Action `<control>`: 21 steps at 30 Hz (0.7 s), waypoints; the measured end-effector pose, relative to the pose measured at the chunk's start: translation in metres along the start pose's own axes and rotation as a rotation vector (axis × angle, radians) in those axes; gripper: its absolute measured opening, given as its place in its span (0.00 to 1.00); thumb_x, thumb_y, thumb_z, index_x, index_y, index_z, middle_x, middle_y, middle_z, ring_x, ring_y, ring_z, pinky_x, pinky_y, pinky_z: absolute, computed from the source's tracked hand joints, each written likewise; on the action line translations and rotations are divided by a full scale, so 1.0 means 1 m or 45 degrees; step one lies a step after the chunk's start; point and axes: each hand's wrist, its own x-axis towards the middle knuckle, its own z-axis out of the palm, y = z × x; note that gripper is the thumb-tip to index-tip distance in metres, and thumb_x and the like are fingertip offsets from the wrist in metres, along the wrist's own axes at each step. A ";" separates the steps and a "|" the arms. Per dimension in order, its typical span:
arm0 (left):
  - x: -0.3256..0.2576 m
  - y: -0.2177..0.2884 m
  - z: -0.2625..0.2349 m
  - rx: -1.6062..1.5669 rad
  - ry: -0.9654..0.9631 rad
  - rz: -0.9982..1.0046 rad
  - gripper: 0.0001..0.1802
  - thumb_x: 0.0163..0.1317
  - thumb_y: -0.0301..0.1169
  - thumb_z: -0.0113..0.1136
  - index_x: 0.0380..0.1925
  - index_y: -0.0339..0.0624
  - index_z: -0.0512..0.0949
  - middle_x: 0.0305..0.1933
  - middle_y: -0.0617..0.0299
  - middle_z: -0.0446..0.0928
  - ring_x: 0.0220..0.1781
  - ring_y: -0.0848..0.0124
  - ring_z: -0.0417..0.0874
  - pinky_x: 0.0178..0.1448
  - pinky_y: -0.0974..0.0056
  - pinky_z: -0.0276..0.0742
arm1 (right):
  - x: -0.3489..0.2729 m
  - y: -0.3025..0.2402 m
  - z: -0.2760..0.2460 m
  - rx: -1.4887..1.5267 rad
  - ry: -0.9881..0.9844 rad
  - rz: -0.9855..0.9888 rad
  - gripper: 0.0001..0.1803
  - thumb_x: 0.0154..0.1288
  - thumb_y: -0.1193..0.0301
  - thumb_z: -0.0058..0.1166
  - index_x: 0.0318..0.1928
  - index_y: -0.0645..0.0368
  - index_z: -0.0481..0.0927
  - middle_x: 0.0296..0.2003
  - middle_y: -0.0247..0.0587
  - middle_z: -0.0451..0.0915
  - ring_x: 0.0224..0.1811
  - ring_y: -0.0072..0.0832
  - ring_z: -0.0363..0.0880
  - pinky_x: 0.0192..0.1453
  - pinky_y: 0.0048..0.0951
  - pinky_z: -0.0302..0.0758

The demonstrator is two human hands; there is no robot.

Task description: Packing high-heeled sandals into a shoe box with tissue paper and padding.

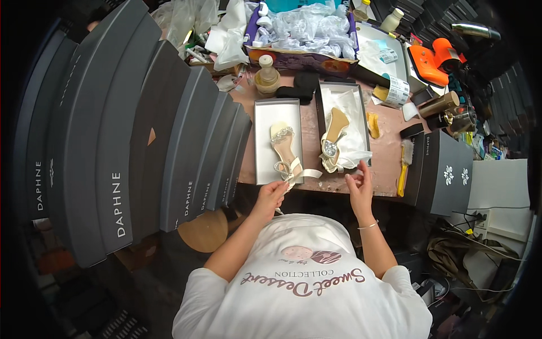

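White cloth of the person's shirt (299, 288) fills the lower middle of the frame, and both bare forearms rise from it toward the near edge of the tabletop (389, 141). At centre, the left hand (271, 195) has its grip pinched shut on the pale strap (302, 175) of a beige sandal (284, 150), the strap running over the tabletop's near edge. That sandal lies lengthwise in a grey box lid (264, 141) just above the left hand. Right of centre, the right hand (359, 189), a thin bracelet (368, 226) on its wrist, has its fingers curled loosely and its grip on nothing that I can make out; its fingertips sit close to the near corner of a shoebox (323, 113). Inside that shoebox a second sandal (333, 138) with a jewelled front rests on white paper (353, 133). A yellow-handled brush (405, 161) lies at the right edge of the tabletop beside a dark upright box (446, 172). Across the left of the frame stands a long row of dark grey shoeboxes (118, 135). Farther up, a small bottle (266, 76) stands by a black cloth (302, 87), a roll of labels (395, 90) lies to the right, and a purple carton of crumpled plastic bags (305, 31) sits at the top, with an orange tool (435, 59) at upper right.
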 end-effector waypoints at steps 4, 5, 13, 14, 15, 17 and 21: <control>0.006 0.005 0.002 0.167 0.053 0.041 0.10 0.65 0.35 0.60 0.35 0.39 0.78 0.25 0.72 0.71 0.18 0.87 0.59 0.19 0.78 0.51 | 0.006 -0.057 0.031 -0.560 -0.613 -0.784 0.27 0.54 0.75 0.62 0.56 0.61 0.73 0.47 0.48 0.71 0.41 0.38 0.74 0.49 0.36 0.73; 0.008 0.006 0.001 0.244 0.030 0.119 0.10 0.65 0.34 0.60 0.36 0.38 0.78 0.27 0.72 0.72 0.21 0.86 0.62 0.22 0.78 0.55 | 0.009 -0.060 0.048 -0.618 -0.641 -0.879 0.25 0.53 0.73 0.62 0.53 0.60 0.74 0.45 0.47 0.72 0.42 0.39 0.74 0.51 0.38 0.71; 0.009 0.032 -0.005 0.590 -0.082 0.285 0.11 0.65 0.30 0.59 0.41 0.32 0.80 0.34 0.68 0.79 0.35 0.82 0.74 0.41 0.77 0.71 | 0.028 -0.035 0.073 -0.838 -0.943 -0.904 0.09 0.53 0.66 0.61 0.30 0.55 0.76 0.28 0.37 0.75 0.36 0.34 0.74 0.49 0.36 0.64; 0.009 0.035 -0.004 0.605 -0.101 0.279 0.12 0.65 0.30 0.59 0.42 0.32 0.80 0.34 0.67 0.79 0.35 0.82 0.74 0.41 0.76 0.71 | 0.030 -0.038 0.068 -0.803 -0.990 -0.848 0.08 0.54 0.66 0.61 0.29 0.55 0.76 0.27 0.38 0.75 0.35 0.33 0.74 0.49 0.36 0.63; 0.010 0.035 -0.007 0.653 -0.110 0.295 0.12 0.65 0.30 0.59 0.41 0.31 0.80 0.34 0.67 0.79 0.35 0.82 0.74 0.41 0.76 0.71 | 0.031 -0.037 0.065 -0.726 -0.900 -0.890 0.09 0.56 0.66 0.60 0.27 0.58 0.76 0.26 0.40 0.75 0.32 0.37 0.75 0.42 0.37 0.67; 0.014 0.031 -0.014 0.750 -0.133 0.326 0.11 0.65 0.30 0.59 0.40 0.31 0.79 0.34 0.68 0.79 0.36 0.82 0.74 0.42 0.75 0.72 | 0.037 -0.027 0.054 -0.723 -0.800 -0.737 0.10 0.58 0.66 0.59 0.27 0.59 0.76 0.26 0.42 0.74 0.30 0.41 0.75 0.37 0.40 0.69; 0.020 0.027 -0.024 0.910 -0.058 0.370 0.10 0.66 0.29 0.58 0.39 0.31 0.79 0.34 0.68 0.78 0.36 0.83 0.74 0.42 0.76 0.72 | 0.025 0.001 0.040 -0.725 -0.682 -0.495 0.10 0.59 0.67 0.59 0.29 0.61 0.77 0.28 0.46 0.74 0.30 0.47 0.76 0.31 0.42 0.72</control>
